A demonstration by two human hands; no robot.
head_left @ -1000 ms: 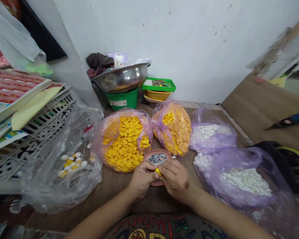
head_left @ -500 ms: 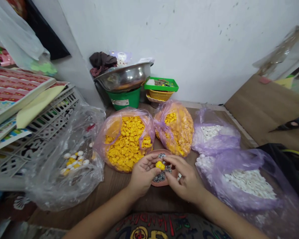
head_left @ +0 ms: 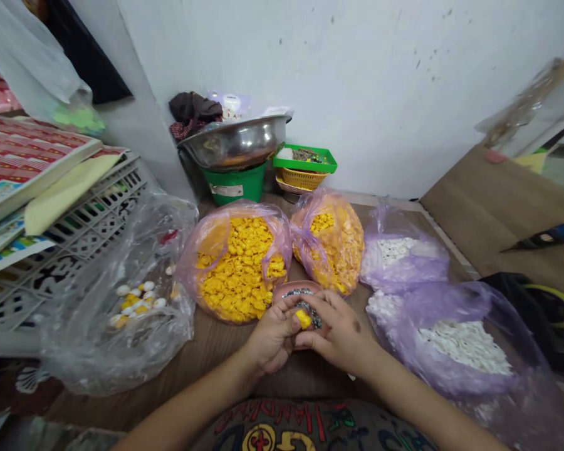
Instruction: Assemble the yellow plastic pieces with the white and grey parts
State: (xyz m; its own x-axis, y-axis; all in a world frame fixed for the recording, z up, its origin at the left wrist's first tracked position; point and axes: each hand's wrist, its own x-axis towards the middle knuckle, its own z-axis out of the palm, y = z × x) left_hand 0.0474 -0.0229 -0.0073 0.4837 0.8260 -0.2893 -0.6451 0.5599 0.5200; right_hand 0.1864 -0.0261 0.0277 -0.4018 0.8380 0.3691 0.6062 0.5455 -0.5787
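Note:
A small yellow plastic piece [head_left: 303,318] sits between my hands, just above the pink dish [head_left: 282,294]. My left hand [head_left: 270,335] is closed, pinching the piece between thumb and fingers. Fingers of my right hand [head_left: 341,332] close on the piece from the other side, its index finger reaching over the top. Small grey metal-looking parts [head_left: 316,322] lie in the dish, partly hidden by my hands. Behind the dish stand two pinkish plastic bags of yellow pieces, the left bag [head_left: 237,269] open and the right bag [head_left: 333,244] fuller.
Purple bags of white pieces [head_left: 467,344] lie at right. On the left, a clear bag [head_left: 164,338] holds several white-and-yellow pieces beside a grey plastic crate [head_left: 89,219]. A metal basin [head_left: 244,144] on a green tub and a green tray [head_left: 326,164] stand against the wall.
My hands have drawn closer together and turned around the yellow piece, which now shows less of itself. My right fingers have moved in over it.

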